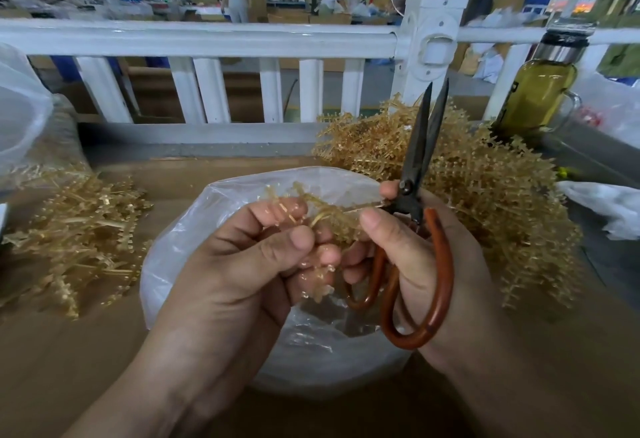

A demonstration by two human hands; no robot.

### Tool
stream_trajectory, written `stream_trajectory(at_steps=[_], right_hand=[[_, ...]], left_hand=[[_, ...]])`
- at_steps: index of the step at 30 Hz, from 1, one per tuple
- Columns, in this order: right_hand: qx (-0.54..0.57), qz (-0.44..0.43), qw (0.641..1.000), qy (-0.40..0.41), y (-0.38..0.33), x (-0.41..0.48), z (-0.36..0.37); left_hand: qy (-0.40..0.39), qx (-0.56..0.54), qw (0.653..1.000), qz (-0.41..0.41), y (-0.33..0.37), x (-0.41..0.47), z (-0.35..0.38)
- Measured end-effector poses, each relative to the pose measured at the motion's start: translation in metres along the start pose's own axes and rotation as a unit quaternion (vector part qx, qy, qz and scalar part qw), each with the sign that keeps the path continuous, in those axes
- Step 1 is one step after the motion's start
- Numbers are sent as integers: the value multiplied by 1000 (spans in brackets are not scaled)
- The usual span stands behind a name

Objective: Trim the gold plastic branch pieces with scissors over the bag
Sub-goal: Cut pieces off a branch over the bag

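My left hand (249,257) grips a small bunch of gold plastic branch pieces (327,212) over the open clear plastic bag (194,229). My right hand (426,247) holds scissors (420,167) with red-brown handles; the dark blades point up and away, slightly apart. Its thumb and forefinger also pinch the right end of the gold bunch. The two hands meet above the bag's mouth. Parts of the bunch are hidden behind my fingers.
A big heap of gold branches (485,188) lies at the right, a smaller pile (76,236) at the left. A bottle of yellow liquid (540,91) stands back right. A white railing (207,39) borders the brown table. More plastic bags (606,205) lie at both sides.
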State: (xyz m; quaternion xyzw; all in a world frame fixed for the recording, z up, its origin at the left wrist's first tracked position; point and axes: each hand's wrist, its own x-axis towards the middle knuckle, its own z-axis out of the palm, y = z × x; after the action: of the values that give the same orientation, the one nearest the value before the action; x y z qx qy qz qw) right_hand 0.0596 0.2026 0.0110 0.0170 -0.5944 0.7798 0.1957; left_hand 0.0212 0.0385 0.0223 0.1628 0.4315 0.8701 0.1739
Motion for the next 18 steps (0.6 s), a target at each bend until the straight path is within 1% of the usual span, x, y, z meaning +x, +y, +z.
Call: stream_trajectory(at_steps=[4, 7, 9, 12, 15, 18], right_hand=[[-50, -9, 999, 6, -8, 3, -4], [-122, -38, 992, 15, -13, 5, -8], [-186, -51, 981, 5, -14, 4, -11], [-288, -73, 954, -28, -15, 2, -13], [-354, -92, 926, -92, -14, -2, -11], [-423, -84, 892, -138, -14, -5, -11]], left_hand=[[35, 15, 999, 29, 7, 3, -2], [54, 34, 995, 74, 17, 5, -5], [69, 34, 993, 94, 21, 7, -10], [69, 31, 991, 112, 25, 8, -16], [59, 11, 991, 118, 28, 9, -20], [73, 10, 989, 127, 28, 10, -23]])
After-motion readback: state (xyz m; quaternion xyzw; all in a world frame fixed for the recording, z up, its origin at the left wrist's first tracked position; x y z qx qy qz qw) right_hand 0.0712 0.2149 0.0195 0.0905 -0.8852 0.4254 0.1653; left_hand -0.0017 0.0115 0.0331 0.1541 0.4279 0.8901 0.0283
